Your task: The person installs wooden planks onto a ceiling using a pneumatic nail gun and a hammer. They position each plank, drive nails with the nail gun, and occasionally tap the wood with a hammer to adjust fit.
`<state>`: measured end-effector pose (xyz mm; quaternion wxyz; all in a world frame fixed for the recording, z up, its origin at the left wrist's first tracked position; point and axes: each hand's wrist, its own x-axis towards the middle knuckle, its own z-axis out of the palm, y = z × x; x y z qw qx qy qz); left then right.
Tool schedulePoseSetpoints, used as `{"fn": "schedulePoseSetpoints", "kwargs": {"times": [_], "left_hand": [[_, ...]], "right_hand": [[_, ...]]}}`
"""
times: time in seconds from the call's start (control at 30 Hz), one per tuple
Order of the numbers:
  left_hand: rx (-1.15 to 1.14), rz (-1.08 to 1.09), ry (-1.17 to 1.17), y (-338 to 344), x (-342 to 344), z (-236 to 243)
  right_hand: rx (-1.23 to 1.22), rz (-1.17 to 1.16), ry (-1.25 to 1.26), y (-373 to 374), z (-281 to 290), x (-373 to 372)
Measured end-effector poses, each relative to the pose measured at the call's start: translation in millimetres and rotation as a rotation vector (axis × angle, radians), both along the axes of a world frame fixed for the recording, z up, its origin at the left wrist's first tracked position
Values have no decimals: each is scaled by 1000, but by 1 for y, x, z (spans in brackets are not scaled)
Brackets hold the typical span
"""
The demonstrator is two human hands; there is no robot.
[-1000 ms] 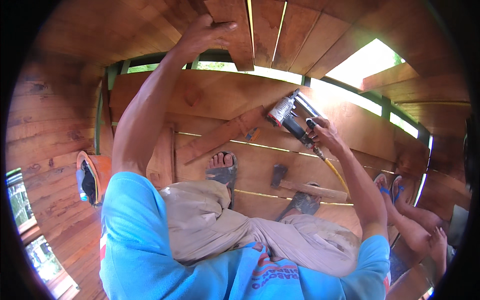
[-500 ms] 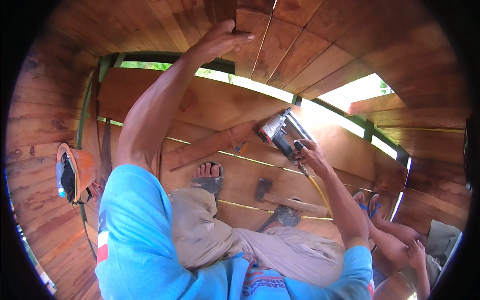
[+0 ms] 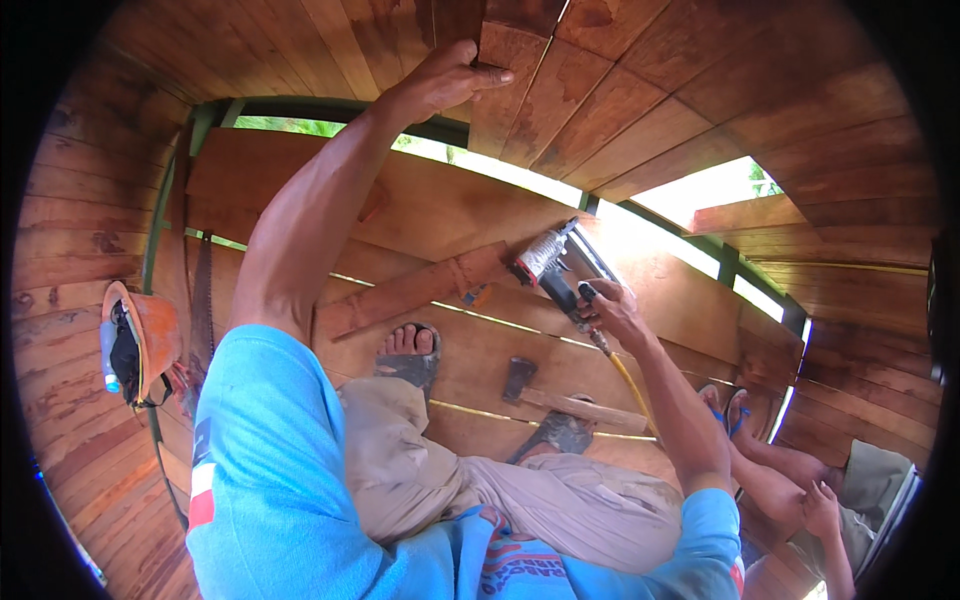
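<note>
My left hand (image 3: 440, 82) reaches up with its fingers pressed flat against a reddish wooden plank (image 3: 505, 95) of the boarded surface overhead. My right hand (image 3: 612, 312) grips the handle of a grey and black nail gun (image 3: 548, 262), held in the air over the floor boards, nose pointing up and left. A yellow hose (image 3: 632, 388) runs from the gun down along my right forearm. My sandalled foot (image 3: 408, 348) rests on the floor boards below.
A loose plank (image 3: 410, 290) lies across the floor boards, and a hammer (image 3: 560, 405) lies nearer my legs. An orange hard hat (image 3: 140, 345) hangs at the left. Another person's legs and hand (image 3: 800, 490) are at the lower right. Bright gaps open between the wall boards.
The view has tilted a little. My left hand stays on the overhead plank. The nail gun has drifted slightly down and left in my right hand.
</note>
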<state>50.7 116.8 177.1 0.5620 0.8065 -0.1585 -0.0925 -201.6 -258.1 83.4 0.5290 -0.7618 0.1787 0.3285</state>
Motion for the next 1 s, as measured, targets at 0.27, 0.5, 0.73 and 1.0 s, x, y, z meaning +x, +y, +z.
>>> {"fn": "schedulePoseSetpoints", "kwargs": {"times": [0.27,0.5,0.73,1.0], "left_hand": [[54,7,90,-3,-2,8],[78,25,59,-2,5,-4],[100,4,57,-3,5,-1],[68,34,68,-5,-3,6]], "right_hand": [[-20,46,-9,3,1,1],[-61,70,-26,5,4,2],[-71,91,-56,3,0,3],[-84,127,-64,-2,-8,4]]}}
